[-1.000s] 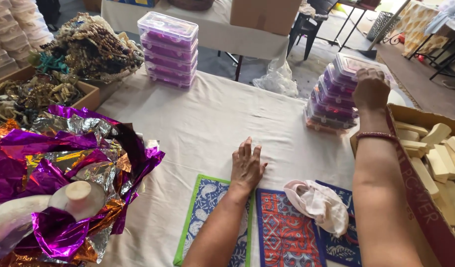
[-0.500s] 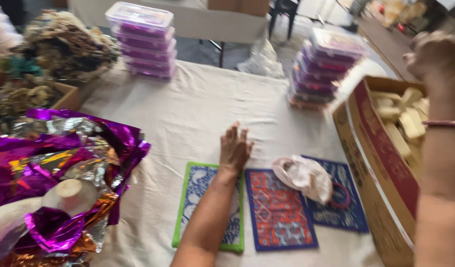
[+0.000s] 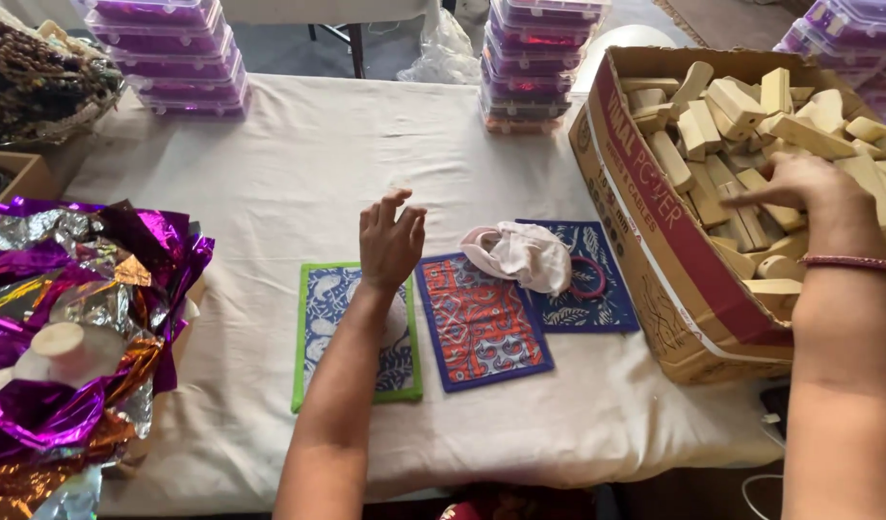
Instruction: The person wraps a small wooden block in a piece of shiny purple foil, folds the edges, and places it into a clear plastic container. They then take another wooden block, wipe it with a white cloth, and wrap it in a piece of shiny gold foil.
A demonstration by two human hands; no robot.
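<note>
- As seen from the head camera looking down, the right hand (image 3: 799, 183) rests inside a cardboard box (image 3: 655, 241) at the table's right edge, fingers spread flat over a heap of pale wooden blocks (image 3: 742, 106), gripping none.
- The left hand (image 3: 390, 241) hovers above a green-bordered blue mat (image 3: 323, 327), fingers apart and loosely curled, empty.
- The blocks look stiff, light and dry, with square edges; a single one would likely lift best pinched across its long sides.
- Beside the green mat lie a red-patterned mat (image 3: 482, 323) and a dark blue mat (image 3: 597, 289) carrying a crumpled white cloth (image 3: 520, 255) and a pink ring.
- Purple foil (image 3: 67, 289) is heaped at left; stacked clear lidded boxes (image 3: 534, 63) stand at the far edge.
- Hidden: the blocks beneath the right palm, the box's right side, which is cut off, and the lower block layers.
</note>
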